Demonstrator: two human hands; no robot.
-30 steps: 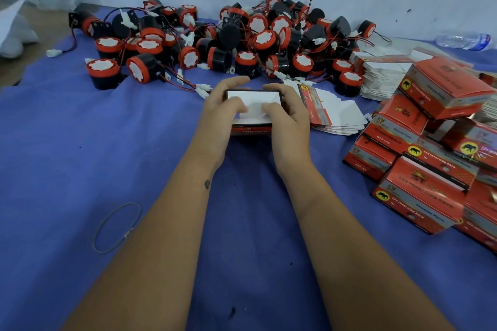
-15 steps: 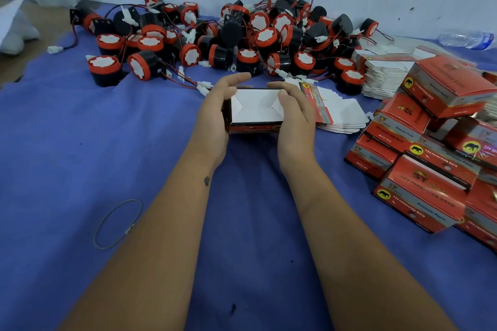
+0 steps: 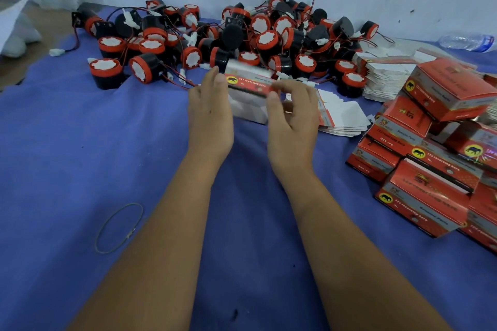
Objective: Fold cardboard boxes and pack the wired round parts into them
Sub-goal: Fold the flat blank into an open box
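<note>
A blurred red-and-silver box (image 3: 248,88) sits between both hands above the blue surface (image 3: 80,156). The left hand (image 3: 211,113) lies flat against its left end, fingers straight; the right hand (image 3: 293,118) pinches its right end. Wired round parts (image 3: 242,40) are heaped just beyond the hands.

A blue cloth (image 3: 67,158) covers the work surface. At twelve o'clock lies a heap of wired round parts (image 3: 242,37). Flat white box blanks (image 3: 347,118) lie at two o'clock, stacked red boxes (image 3: 430,169) at three, and a wire ring (image 3: 118,227) at eight.
</note>
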